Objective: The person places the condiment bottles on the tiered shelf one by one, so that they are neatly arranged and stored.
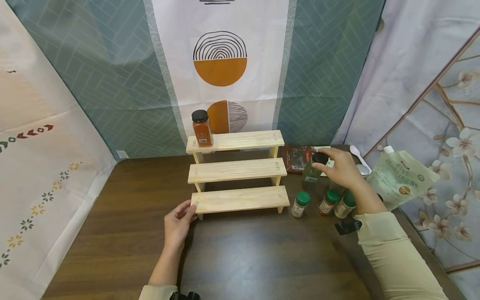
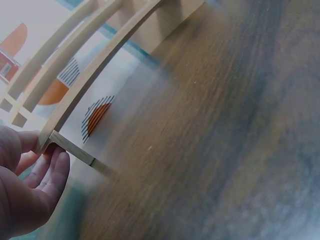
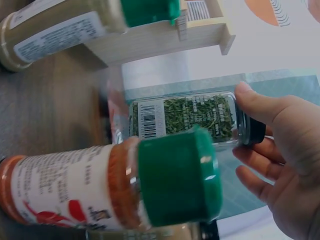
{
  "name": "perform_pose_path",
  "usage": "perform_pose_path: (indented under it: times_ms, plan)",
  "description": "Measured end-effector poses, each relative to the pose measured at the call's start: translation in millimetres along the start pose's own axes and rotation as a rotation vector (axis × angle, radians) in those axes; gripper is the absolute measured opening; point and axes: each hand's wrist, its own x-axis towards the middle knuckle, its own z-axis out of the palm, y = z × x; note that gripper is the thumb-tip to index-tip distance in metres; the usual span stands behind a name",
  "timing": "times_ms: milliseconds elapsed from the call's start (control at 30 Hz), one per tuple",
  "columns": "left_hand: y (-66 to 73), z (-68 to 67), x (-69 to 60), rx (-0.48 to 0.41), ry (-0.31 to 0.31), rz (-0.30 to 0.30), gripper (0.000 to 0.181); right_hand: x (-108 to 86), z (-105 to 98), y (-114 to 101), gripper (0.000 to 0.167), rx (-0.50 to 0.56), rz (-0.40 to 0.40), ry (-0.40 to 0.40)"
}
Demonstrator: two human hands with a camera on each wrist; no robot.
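A three-step wooden rack [image 1: 240, 200] stands on the table, with an orange-red spice jar [image 1: 203, 129] with a black lid at the left of its top step. The left hand [image 1: 177, 225] grips the left end of the lowest step; in the left wrist view that hand [image 2: 35, 185] has its thumb on top and fingers beneath the board. Right of the rack, the right hand [image 1: 341, 168] holds a jar of green herbs [image 1: 311, 173] by its black lid. The right wrist view shows the right hand [image 3: 290, 155] pinching the lid end of the herb jar [image 3: 200, 112].
Green-capped jars [image 1: 301, 204] stand right of the rack, below the right hand. Behind them are a dark red packet [image 1: 296, 158], a white spoon [image 1: 360, 157] and a pale green pouch [image 1: 403, 177]. Cloth hangs behind and at both sides of the table [image 1: 240, 258].
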Motion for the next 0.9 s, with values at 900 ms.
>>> perform_pose_path:
  times_ms: [900]
  plan:
    - [-0.8,0.2,0.1,0.000,0.002,0.019,0.032,46.1,-33,-50,0.054,0.064,0.019,0.087]
